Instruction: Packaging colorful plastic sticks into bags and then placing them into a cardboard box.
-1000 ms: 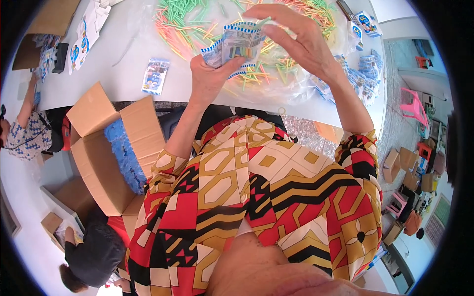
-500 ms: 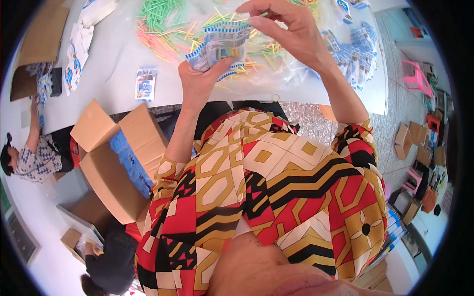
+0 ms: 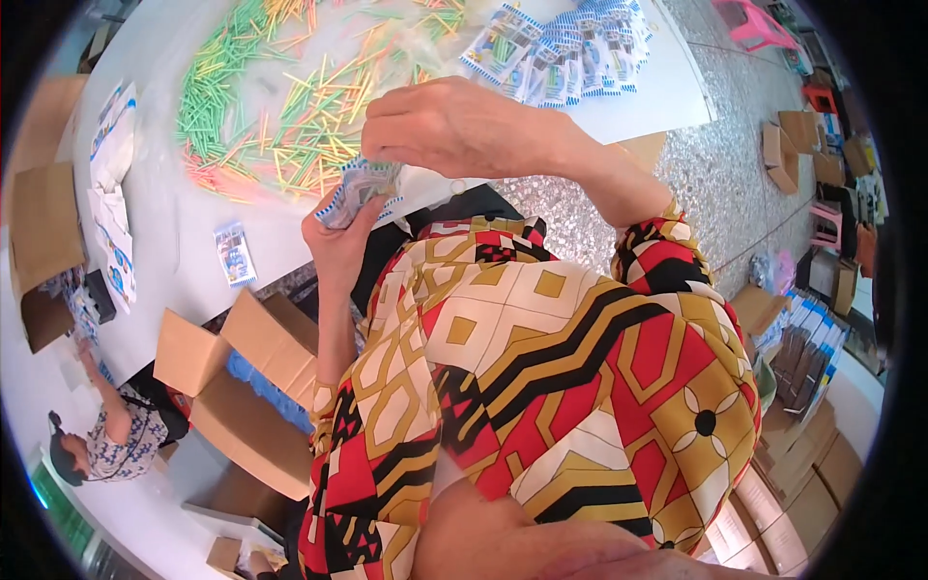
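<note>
While packet [image 3: 362,184] is pinched by left fingers [image 3: 370,214] beside right fingers [image 3: 383,131] (hold unclear), it could be crumpled by over-squeezing.

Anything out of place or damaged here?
Mildly: one packet lies alone near the table's near edge, left of the left hand and well away from the overlapping packets on the right. The coloured sticks lie loose and crisscrossed, though not clearly spilled. No damage I can make out.
</note>
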The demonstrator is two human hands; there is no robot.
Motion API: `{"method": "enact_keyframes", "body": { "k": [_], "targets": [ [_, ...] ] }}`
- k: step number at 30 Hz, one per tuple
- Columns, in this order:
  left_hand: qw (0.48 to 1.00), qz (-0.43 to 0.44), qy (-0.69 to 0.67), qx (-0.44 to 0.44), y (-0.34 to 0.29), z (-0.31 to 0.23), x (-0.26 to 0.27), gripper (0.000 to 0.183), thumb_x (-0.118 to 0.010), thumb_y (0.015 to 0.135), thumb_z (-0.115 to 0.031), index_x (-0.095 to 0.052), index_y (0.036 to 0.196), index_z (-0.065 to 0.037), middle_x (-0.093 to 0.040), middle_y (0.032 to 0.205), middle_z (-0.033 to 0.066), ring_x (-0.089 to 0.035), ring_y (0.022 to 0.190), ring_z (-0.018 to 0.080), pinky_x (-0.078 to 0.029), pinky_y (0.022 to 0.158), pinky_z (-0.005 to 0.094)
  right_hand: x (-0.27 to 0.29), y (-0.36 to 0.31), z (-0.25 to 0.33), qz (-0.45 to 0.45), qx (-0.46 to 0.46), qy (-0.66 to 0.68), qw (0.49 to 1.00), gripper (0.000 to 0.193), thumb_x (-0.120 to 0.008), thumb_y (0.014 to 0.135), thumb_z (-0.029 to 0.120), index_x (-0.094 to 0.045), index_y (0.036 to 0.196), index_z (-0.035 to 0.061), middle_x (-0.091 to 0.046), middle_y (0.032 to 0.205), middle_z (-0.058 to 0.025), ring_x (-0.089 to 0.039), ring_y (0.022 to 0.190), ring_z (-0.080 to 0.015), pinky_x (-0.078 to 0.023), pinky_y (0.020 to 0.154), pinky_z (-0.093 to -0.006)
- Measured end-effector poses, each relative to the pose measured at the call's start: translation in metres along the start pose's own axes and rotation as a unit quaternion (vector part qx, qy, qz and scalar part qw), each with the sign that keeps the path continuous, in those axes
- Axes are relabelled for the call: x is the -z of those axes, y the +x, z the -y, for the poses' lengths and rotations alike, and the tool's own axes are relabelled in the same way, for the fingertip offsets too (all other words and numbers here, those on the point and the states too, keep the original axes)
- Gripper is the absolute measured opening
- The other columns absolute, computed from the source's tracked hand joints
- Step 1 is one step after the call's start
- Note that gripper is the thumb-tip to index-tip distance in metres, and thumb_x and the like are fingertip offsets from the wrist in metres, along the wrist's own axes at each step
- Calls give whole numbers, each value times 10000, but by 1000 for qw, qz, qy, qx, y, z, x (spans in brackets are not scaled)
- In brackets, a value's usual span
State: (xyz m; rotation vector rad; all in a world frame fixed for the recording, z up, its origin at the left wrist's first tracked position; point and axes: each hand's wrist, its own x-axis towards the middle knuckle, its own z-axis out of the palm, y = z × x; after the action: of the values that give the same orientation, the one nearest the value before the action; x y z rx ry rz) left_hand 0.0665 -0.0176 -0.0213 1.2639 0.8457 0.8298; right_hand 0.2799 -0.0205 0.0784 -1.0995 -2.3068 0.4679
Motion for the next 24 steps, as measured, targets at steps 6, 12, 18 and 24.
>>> {"method": "enact_keyframes", "body": {
  "k": [6, 12, 18, 24],
  "targets": [
    [999, 42, 0, -1, 3, 10, -5, 244, -665, 784, 25, -623, 1024, 36, -646, 929, 29, -573, 818, 67, -457, 728, 209, -11, -16, 1, -49, -31, 6, 998, 83, -571, 820, 82, -561, 897, 54, -574, 842, -70, -588, 750, -276, -483, 635, -366],
    [997, 36, -51, 45, 2, 10, -17, 244, -672, 771, 33, -629, 1011, 36, -651, 916, 37, -592, 811, 81, -479, 740, 230, -7, -25, -3, -14, -73, 93, 993, 121, -594, 818, 86, -579, 937, 75, -595, 849, -64, -587, 710, -250, -486, 612, -329],
    [998, 18, -61, 29, 6, 8, -19, 273, -702, 748, 13, -626, 1009, 37, -656, 900, 43, -609, 797, 98, -491, 746, 238, 14, -48, -54, -202, -359, -24, 911, 179, -626, 792, 98, -591, 967, 80, -590, 1031, -63, -589, 800, -218, -498, 710, -320],
    [996, 8, -87, 28, 5, 7, -23, 275, -712, 740, 9, -631, 1002, 29, -657, 895, 46, -614, 788, 105, -496, 739, 246, 25, -82, -107, -308, -343, -283, 841, 196, -632, 786, 201, -604, 821, 10, -596, 830, -158, -580, 799, -361, -468, 683, -438]
  ]
}}
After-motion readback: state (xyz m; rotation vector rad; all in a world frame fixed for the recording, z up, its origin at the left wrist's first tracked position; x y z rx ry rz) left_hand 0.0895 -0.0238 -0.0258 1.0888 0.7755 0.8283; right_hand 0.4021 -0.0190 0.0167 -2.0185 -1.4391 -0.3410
